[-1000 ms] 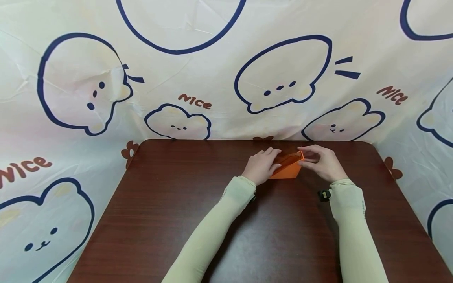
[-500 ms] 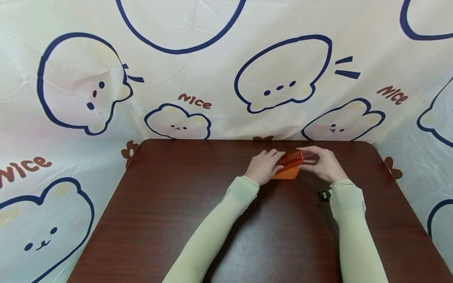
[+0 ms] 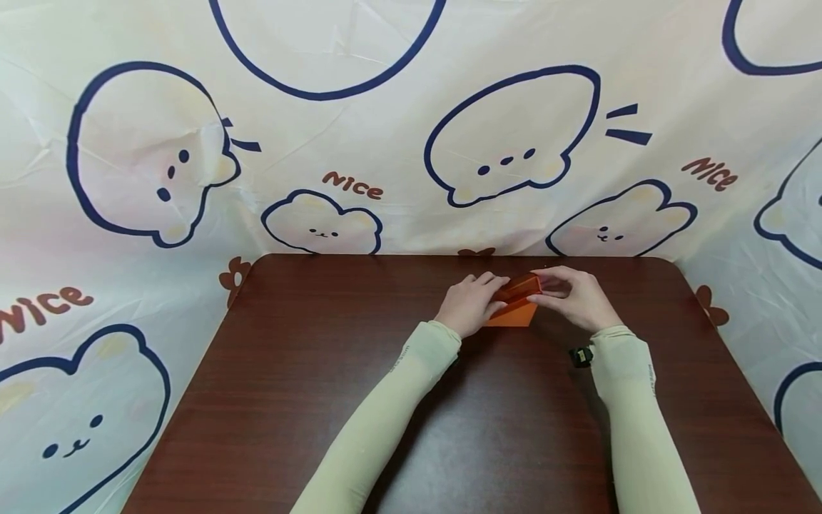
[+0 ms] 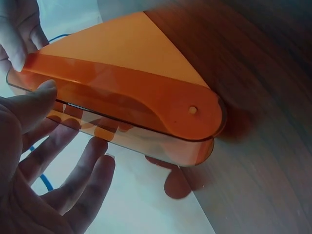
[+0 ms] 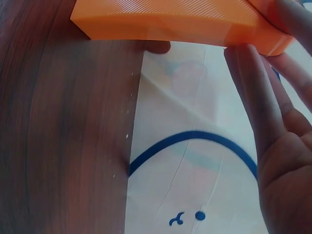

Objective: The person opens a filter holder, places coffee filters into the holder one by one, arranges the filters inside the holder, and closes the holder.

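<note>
Near the table's far edge stands an orange wedge-shaped case with a translucent orange lid. In the left wrist view, a small round pivot pin shows at one end of the lid, which is swung up at an angle from the solid body. My left hand grips the lid's left part, thumb on the near side and fingers on the far side. At the other end, my right hand pinches the lid's corner between thumb and fingers. The case's inside is mostly hidden.
The dark brown wooden table has rounded far corners. A pale cartoon-print cloth hangs right behind it and along both sides. A small black device sits at the right wrist.
The translucent lid has tilted, and more of its inner side shows in the head view. Both hands and the case have shifted slightly left.
</note>
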`<state>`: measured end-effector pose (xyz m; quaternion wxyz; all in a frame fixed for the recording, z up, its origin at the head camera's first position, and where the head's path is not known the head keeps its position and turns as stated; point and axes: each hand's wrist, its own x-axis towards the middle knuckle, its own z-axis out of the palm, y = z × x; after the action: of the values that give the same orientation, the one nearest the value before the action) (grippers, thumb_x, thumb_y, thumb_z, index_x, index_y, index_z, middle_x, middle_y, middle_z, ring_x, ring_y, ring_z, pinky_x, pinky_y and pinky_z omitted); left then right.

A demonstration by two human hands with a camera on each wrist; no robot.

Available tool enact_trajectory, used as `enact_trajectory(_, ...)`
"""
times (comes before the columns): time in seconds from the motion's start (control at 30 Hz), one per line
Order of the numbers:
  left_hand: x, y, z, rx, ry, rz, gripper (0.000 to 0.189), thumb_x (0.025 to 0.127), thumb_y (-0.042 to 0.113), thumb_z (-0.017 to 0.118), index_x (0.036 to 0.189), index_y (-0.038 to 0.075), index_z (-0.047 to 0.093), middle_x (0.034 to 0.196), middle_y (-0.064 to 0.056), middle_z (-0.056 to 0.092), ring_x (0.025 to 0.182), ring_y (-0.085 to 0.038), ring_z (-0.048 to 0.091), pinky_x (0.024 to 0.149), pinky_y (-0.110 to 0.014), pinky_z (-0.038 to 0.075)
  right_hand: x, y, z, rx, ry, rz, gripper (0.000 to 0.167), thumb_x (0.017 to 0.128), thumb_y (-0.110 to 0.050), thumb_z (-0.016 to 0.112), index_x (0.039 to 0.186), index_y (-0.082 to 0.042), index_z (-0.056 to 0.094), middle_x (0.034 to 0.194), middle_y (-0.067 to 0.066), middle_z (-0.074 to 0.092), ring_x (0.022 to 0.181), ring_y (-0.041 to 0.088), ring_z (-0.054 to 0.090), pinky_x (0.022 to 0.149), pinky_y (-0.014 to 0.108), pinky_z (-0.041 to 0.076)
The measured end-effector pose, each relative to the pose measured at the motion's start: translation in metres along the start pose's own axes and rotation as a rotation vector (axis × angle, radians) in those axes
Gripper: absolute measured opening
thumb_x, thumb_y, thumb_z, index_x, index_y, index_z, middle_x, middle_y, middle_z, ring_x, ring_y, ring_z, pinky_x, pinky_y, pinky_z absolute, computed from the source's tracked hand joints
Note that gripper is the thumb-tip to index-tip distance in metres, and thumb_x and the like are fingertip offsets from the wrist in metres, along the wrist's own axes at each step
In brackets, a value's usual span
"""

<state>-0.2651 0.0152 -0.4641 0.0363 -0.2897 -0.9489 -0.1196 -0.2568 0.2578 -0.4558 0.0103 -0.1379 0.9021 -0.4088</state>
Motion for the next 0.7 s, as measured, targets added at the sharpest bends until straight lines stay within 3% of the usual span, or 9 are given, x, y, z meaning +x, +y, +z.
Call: enact_trajectory(0.7,-0.028,-0.046,-0.009,-0.116,0.012,-0.034,0.053,0.101,0.043,0.065,0.149,0.025,0.055,0.137,0.002,0.065,0.108,-0.021,0.063,0.099,-0.041,0.055,0.023,-0.027,0.035,0.016,-0.046,-0.062,0.049,0.090,-0.022,0.083,0.133,-0.005,0.067,0.126,0.016,0.070,0.114,0.033,0.070,0.095,0.046,0.058)
